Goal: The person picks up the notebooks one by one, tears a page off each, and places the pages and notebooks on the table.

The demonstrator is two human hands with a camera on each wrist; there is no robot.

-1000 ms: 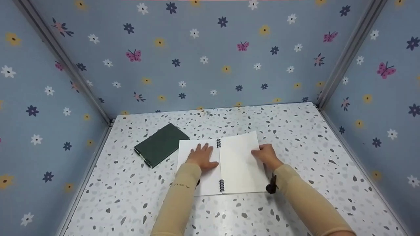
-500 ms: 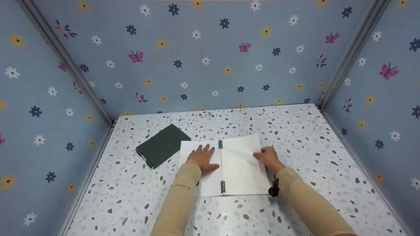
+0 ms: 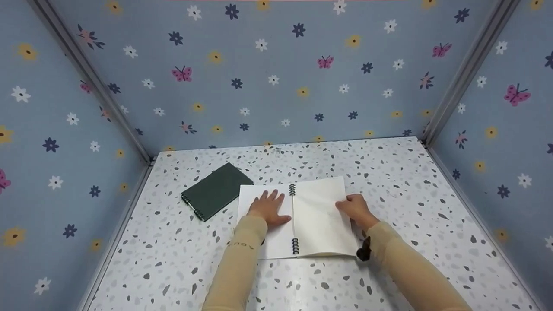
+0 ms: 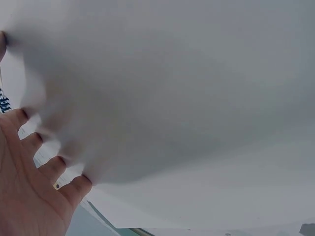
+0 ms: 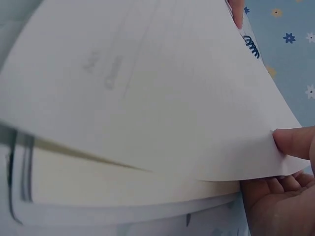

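A spiral-bound notebook (image 3: 263,248) lies spread on the table with blank facing pages. My left hand (image 3: 266,210) rests palm down on its left page, fingers spread, thumb close to the coil binding (image 3: 295,246). At the outer edge of the right page (image 3: 317,216), my right hand (image 3: 357,210) pinches the sheet between thumb and fingers. The right wrist view shows this sheet (image 5: 172,108) lifted away from the cream pages (image 5: 123,184) beneath, with faint print on it. In the left wrist view, the fingertips (image 4: 84,183) press on white paper.
A dark green spiral notebook (image 3: 216,192) lies closed and slanted at the left, one corner close to the open one. The speckled white table (image 3: 380,164) is bounded by blue floral panels (image 3: 276,99) at the back and both sides.
The near edge of the right page has bowed up off the sheets below. My right hand keeps its pinch on the outer edge, and my left hand stays flat on the left page.
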